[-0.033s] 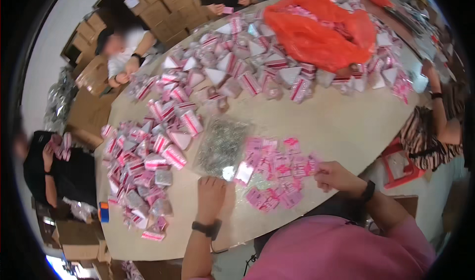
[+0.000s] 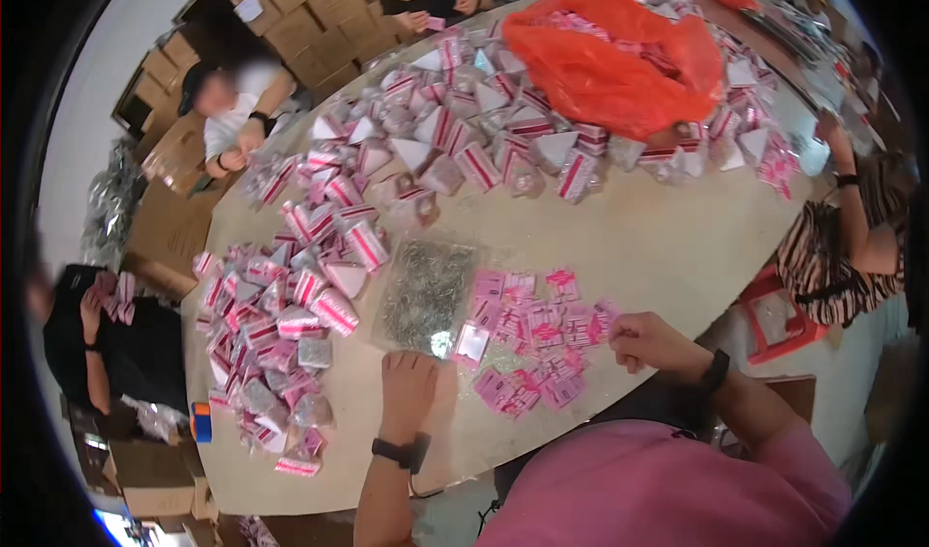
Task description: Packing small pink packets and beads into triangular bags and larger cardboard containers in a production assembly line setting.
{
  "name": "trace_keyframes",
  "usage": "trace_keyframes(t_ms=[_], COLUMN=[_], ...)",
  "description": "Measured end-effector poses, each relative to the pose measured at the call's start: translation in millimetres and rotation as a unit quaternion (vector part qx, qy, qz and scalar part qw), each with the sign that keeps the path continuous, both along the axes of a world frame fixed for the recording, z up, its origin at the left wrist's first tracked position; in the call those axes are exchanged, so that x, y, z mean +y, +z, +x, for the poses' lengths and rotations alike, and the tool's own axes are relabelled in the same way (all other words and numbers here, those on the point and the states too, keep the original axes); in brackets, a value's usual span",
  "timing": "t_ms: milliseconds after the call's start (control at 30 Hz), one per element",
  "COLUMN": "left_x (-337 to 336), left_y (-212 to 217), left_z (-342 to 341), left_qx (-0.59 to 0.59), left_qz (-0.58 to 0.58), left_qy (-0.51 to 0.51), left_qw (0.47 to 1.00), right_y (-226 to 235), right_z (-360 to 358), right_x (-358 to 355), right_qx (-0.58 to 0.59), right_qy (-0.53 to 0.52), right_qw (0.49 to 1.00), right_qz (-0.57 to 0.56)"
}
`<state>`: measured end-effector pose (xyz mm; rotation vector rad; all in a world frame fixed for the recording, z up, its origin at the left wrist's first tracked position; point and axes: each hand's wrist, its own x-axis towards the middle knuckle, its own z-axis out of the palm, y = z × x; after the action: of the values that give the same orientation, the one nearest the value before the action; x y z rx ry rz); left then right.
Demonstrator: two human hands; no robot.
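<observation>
My left hand (image 2: 409,384) rests on the table, knuckles up, at the near edge of a clear shallow tray (image 2: 380,307) of small shiny metal pieces. Its fingers are curled under and pressed together, hiding what they hold, if anything. To the tray's right lie several pink printed cards (image 2: 538,326), loosely spread and overlapping. One pale, shiny rectangular piece (image 2: 471,344) sits between the tray and these cards. Beside the rightmost cards is my right hand (image 2: 650,342), fingers bent inward in a closed shape. Whether anything small is within them cannot be seen.
Small clear bags with pink-striped labels (image 2: 290,325) are heaped along the table's left and far sides. A red plastic bag (image 2: 619,73) lies open among them. Co-workers (image 2: 237,112) sit around the curved table (image 2: 619,228). A blue-and-orange object (image 2: 201,421) is at the left edge.
The whole view has shifted slightly. My right hand's fingers look more tightly curled and a little apart from the rightmost card; my left hand stays by the tray.
</observation>
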<state>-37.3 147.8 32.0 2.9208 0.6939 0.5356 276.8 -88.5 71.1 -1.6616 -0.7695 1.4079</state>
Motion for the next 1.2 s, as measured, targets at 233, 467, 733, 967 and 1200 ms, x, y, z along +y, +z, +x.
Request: trace_keyframes(t_ms=[233,467,733,967,1200], left_x=[-48,-62,-106,-107,-95], left_y=[8,3,13,8,-6], left_z=[0,-10,-1,7,7], left_qx=[-0.004,0.031,-0.033,-0.062,-0.078], left_qz=[-0.071,-0.104,-0.036,-0.075,-0.096], left_qy=[-0.055,-0.007,0.05,0.09,0.082], left_qw=[0.996,0.994,0.998,0.991,0.989], right_y=[-5,15,-34,-35,-25], right_z=[11,-23,-129,-149,-149], right_x=[1,72,188,196,198], right_qx=[-0.016,-0.08,-0.43,-0.594,-0.538], right_qy=[0.001,0.111,0.229,0.243,0.173], right_qw=[1.0,0.982,0.822,0.722,0.761], right_qz=[-0.002,0.133,0.293,0.258,0.319])
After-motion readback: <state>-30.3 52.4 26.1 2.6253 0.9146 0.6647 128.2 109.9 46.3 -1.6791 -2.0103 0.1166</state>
